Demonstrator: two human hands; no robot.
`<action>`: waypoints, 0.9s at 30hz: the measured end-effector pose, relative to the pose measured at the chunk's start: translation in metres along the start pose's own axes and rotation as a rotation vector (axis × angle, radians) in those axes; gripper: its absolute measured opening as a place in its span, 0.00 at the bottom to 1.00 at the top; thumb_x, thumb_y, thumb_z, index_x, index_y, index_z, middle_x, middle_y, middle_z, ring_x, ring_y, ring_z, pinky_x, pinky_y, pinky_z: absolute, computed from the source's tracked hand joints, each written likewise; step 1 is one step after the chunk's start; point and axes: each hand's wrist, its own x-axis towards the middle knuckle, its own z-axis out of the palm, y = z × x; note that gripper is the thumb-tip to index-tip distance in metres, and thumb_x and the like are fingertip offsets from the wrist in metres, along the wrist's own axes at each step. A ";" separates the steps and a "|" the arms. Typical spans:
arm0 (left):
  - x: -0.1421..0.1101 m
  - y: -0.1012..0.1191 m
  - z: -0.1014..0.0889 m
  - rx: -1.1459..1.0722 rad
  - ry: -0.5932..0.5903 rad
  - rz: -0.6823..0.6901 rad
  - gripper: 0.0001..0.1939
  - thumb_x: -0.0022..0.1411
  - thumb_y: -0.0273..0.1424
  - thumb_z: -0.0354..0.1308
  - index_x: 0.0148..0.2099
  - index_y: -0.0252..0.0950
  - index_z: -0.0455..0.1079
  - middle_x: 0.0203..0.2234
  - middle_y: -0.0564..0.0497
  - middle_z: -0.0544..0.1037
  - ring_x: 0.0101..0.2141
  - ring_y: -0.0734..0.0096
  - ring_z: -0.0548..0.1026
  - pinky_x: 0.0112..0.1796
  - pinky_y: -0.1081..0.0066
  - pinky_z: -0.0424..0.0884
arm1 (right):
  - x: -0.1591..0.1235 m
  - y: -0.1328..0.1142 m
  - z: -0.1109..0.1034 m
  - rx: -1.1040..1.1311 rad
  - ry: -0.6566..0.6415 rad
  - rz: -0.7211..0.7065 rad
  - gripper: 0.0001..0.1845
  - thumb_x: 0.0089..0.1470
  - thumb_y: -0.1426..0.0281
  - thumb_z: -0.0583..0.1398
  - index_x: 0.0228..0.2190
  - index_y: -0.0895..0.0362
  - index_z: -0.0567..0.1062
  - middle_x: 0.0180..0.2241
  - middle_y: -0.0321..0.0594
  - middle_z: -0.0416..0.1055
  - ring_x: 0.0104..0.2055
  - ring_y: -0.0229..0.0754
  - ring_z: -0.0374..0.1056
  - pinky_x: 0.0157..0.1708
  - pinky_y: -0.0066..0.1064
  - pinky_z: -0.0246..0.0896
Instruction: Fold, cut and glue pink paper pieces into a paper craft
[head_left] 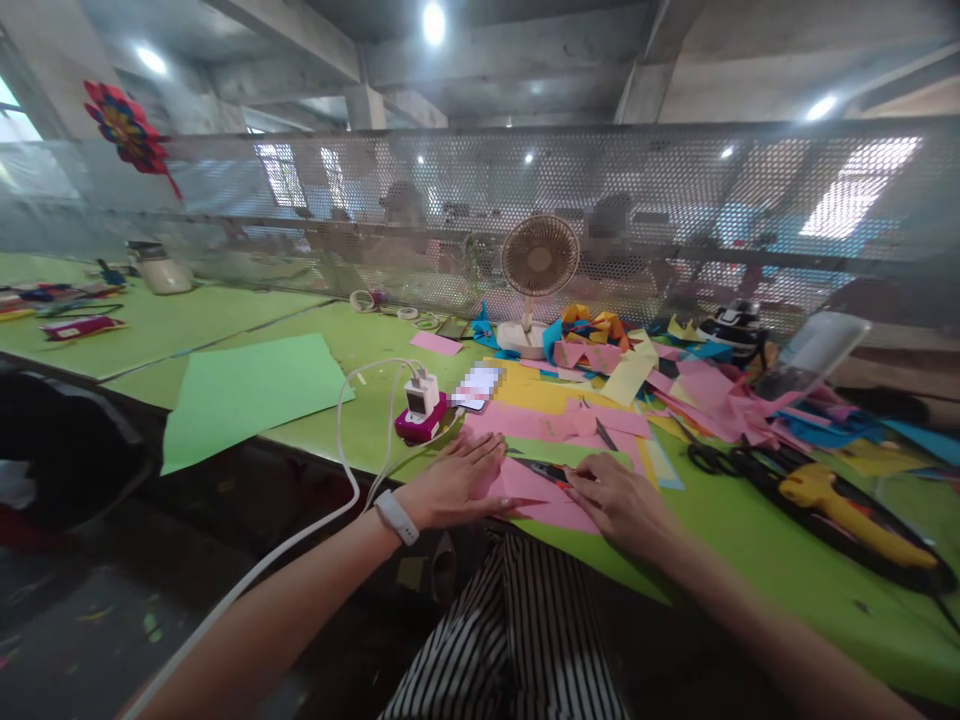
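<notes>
My left hand (454, 485) lies flat with fingers stretched out on a pink paper sheet (536, 490) at the near edge of the green table (720, 520). My right hand (619, 500) rests on the same sheet's right side, fingers together and pressing down on the paper. A white band sits on my left wrist. More pink sheets (555, 422) and a yellow sheet (536, 392) lie just beyond the hands.
A pile of coloured paper scraps (675, 380) covers the far right. A small fan (536, 275) stands behind it. Black scissors (724, 460) and a yellow glue gun (847, 505) lie to the right. A charger block (421, 405) with white cable and a green sheet (251, 390) sit left.
</notes>
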 end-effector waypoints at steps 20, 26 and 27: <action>-0.002 0.002 -0.001 0.005 0.005 0.005 0.39 0.59 0.55 0.35 0.65 0.36 0.40 0.62 0.46 0.48 0.61 0.63 0.45 0.59 0.61 0.38 | 0.006 -0.007 0.001 0.013 -0.016 0.012 0.14 0.58 0.69 0.51 0.39 0.59 0.74 0.33 0.46 0.68 0.36 0.44 0.64 0.31 0.33 0.61; -0.002 0.002 -0.001 0.006 0.019 0.011 0.39 0.59 0.55 0.35 0.65 0.37 0.40 0.62 0.46 0.48 0.61 0.62 0.46 0.58 0.61 0.38 | 0.006 -0.006 0.002 0.041 -0.001 0.024 0.13 0.58 0.69 0.51 0.39 0.58 0.74 0.33 0.45 0.68 0.36 0.44 0.64 0.31 0.32 0.61; -0.002 0.002 -0.001 0.007 0.019 0.014 0.39 0.59 0.55 0.35 0.65 0.37 0.40 0.62 0.46 0.48 0.61 0.62 0.46 0.58 0.61 0.38 | 0.006 -0.007 0.003 0.038 0.002 0.027 0.13 0.58 0.69 0.52 0.39 0.58 0.74 0.33 0.46 0.68 0.36 0.44 0.64 0.30 0.32 0.61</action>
